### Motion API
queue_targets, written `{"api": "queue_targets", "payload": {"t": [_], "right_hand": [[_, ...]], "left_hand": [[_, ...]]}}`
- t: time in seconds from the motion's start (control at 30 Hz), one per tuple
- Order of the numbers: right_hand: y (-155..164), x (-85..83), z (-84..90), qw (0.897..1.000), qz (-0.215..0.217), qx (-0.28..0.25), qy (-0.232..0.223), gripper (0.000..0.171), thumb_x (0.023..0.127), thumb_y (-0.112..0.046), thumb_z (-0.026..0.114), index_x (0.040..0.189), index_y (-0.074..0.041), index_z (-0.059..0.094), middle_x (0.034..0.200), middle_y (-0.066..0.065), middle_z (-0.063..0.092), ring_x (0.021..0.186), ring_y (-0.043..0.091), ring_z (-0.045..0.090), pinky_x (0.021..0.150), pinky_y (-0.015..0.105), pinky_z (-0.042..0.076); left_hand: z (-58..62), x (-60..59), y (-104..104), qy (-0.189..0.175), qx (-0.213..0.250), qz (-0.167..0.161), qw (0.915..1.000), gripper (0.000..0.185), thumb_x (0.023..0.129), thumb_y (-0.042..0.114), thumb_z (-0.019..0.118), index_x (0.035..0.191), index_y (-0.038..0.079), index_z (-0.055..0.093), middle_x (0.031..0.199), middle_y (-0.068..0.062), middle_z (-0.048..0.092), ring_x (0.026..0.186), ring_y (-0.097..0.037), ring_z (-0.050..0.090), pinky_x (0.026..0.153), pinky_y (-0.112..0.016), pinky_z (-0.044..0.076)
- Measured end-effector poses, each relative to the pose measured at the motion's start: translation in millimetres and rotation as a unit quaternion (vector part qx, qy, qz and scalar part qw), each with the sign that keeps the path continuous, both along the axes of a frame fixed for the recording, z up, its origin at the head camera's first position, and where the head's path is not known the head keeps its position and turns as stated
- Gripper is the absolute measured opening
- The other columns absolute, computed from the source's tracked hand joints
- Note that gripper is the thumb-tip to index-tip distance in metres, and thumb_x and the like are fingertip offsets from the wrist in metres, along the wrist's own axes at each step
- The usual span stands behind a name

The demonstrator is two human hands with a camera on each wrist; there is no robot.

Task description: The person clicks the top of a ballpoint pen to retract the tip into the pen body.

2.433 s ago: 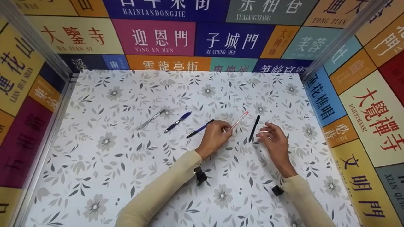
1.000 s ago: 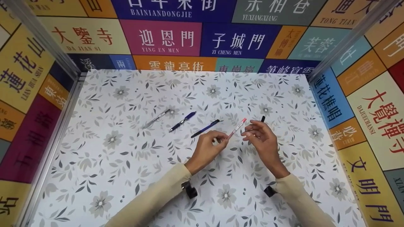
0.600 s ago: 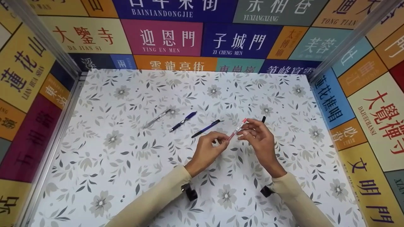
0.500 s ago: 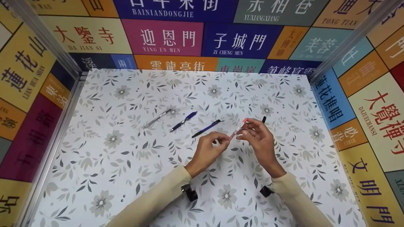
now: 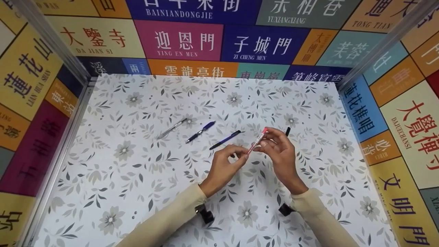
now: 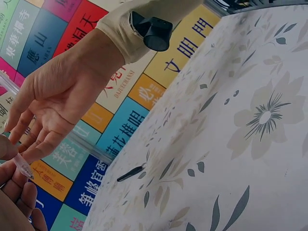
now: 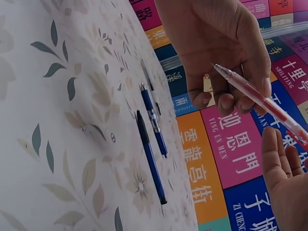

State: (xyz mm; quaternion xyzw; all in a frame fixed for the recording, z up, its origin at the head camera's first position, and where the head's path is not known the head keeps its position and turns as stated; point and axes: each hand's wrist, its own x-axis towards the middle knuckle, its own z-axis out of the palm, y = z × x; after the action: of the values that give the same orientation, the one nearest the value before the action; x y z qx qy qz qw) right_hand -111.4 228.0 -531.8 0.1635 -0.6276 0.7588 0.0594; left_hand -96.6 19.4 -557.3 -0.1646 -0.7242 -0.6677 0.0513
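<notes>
My left hand [image 5: 223, 168] pinches a slim red pen [image 5: 257, 141] by its lower end between thumb and fingertips, raised off the table. In the right wrist view the pen [image 7: 262, 100] shows a clear pointed tip and a red clip. My right hand [image 5: 281, 157] is at the pen's other side, its index fingertip at the pink top end. Its other fingers are loosely bent, and in the right wrist view they reach out below the pen. From the left wrist view, my right hand [image 6: 62, 91] faces the left fingers; most of the pen is hidden there.
A clear pen [image 5: 172, 128], a dark blue clip pen [image 5: 201, 132] and a blue pen with black ends [image 5: 225, 139] lie slanted on the flower-patterned table [image 5: 154, 192]. Behind my right hand, a black pen [image 5: 288, 131] shows partly. Panels with lettering [image 5: 178, 40] enclose the table.
My left hand has lifted the red pen and drawn it toward the body. My right hand has moved left, past the black pen, until its fingertips meet the red pen.
</notes>
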Motion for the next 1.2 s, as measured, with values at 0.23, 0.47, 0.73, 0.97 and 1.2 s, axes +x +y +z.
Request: {"api": "queue_targets", "payload": {"t": [0.23,0.47,0.73,0.97,1.2], "right_hand": [[-10,3.2,7.4,1.000,0.006,-0.024,0.001,0.045,0.106,0.011,0.060,0.149,0.005,0.055,0.126,0.023,0.064,0.107,0.035,0.076,0.090,0.048,0.065],[-19,4.4,11.9,0.999,0.011,-0.036,0.005,0.050,0.104,0.014,0.059,0.153,0.004,0.053,0.124,0.024,0.063,0.106,0.033,0.077,0.090,0.045,0.065],[-27,5.0,13.9,1.000,-0.006,-0.016,0.019,0.054,0.102,0.015,0.063,0.153,0.009,0.049,0.125,0.019,0.065,0.108,0.028,0.075,0.093,0.043,0.064],[-35,3.7,12.8,0.999,0.001,-0.013,0.044,0.058,0.099,0.019,0.064,0.153,0.004,0.053,0.124,0.031,0.061,0.107,0.031,0.074,0.095,0.045,0.064],[-42,2.4,12.7,0.998,0.004,-0.016,0.061,0.062,0.098,0.021,0.065,0.155,0.004,0.051,0.122,0.036,0.060,0.104,0.035,0.075,0.092,0.045,0.065]], "left_hand": [[2.0,6.0,-3,0.014,0.012,0.002,0.9998,0.014,0.101,0.009,0.081,0.114,0.012,0.085,0.103,0.000,0.078,0.092,-0.015,0.069,0.087,-0.036,0.055],[3.0,9.3,-5,0.019,0.034,0.007,0.9992,0.014,0.101,0.007,0.080,0.114,0.011,0.085,0.102,-0.004,0.078,0.091,-0.016,0.068,0.086,-0.040,0.055],[5.9,12.1,-8,0.009,0.043,0.022,0.9988,0.015,0.098,0.003,0.082,0.112,0.008,0.085,0.100,-0.002,0.078,0.090,-0.015,0.068,0.087,-0.032,0.053],[8.8,13.5,-14,0.000,0.050,0.011,0.9987,0.014,0.102,0.008,0.080,0.115,0.009,0.084,0.103,-0.002,0.078,0.092,-0.016,0.069,0.089,-0.032,0.053],[10.1,14.3,-18,0.004,0.047,0.016,0.9988,0.013,0.102,0.011,0.080,0.114,0.009,0.084,0.101,-0.001,0.078,0.093,-0.017,0.069,0.088,-0.033,0.053]]}}
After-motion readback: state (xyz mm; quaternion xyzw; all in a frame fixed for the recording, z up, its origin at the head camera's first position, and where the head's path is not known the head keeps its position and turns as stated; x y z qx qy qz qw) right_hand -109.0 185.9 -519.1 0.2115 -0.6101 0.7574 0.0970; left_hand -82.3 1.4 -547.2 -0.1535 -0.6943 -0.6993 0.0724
